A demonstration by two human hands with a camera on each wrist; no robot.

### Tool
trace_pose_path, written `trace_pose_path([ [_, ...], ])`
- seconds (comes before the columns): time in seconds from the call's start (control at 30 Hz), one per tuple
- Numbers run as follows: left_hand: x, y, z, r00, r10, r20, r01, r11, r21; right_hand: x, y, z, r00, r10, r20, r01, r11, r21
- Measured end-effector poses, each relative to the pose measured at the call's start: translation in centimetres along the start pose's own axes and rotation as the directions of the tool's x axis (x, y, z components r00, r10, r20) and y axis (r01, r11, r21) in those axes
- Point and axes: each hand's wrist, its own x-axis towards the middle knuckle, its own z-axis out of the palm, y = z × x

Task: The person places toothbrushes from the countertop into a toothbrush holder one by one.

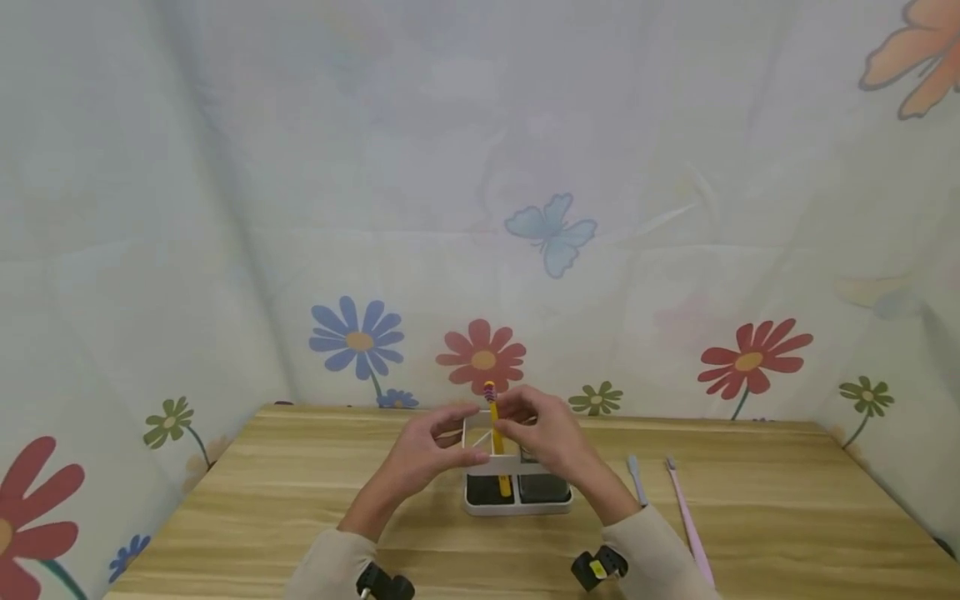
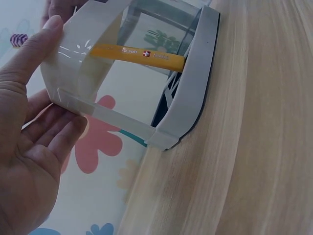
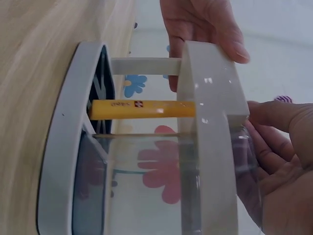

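Note:
A yellow toothbrush [image 1: 497, 437] stands upright in a white toothbrush holder [image 1: 492, 467], its striped bristles above the upper ring. Through the open side, its handle [image 2: 142, 54] reaches down to the dark base. My left hand [image 1: 423, 448] grips the ring from the left, thumb at the front and fingers behind. From the right, my right hand [image 1: 551, 433] pinches the toothbrush near its neck, just above the ring. Beside the toothbrush, a clear cup [image 3: 142, 186] sits in the holder's right half, partly hidden by my right hand in the head view.
On the wooden table [image 1: 315, 492], a pink toothbrush [image 1: 687, 525] and a blue-grey toothbrush [image 1: 636, 477] lie to the right of the holder, the latter partly covered by my right forearm. A flower-printed curtain [image 1: 420, 167] hangs behind the table.

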Motion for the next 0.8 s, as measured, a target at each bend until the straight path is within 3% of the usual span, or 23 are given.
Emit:
trace_pose_path([
  [0.2,-0.2,0.0,0.1,1.0,0.002,0.003,-0.002,1.0,-0.027,-0.6,-0.2,-1.3,0.999,-0.035,0.026,0.035,0.999,0.017],
  [0.47,0.0,-0.2,0.2,1.0,0.001,0.008,-0.001,1.0,-0.015,-2.1,-0.3,-4.3,0.999,-0.05,-0.011,0.049,0.998,-0.033],
  [0.8,-0.1,-0.1,0.1,1.0,0.005,-0.007,-0.005,1.0,-0.008,-4.1,1.1,-8.8,0.995,-0.073,-0.073,0.068,0.995,-0.076],
])
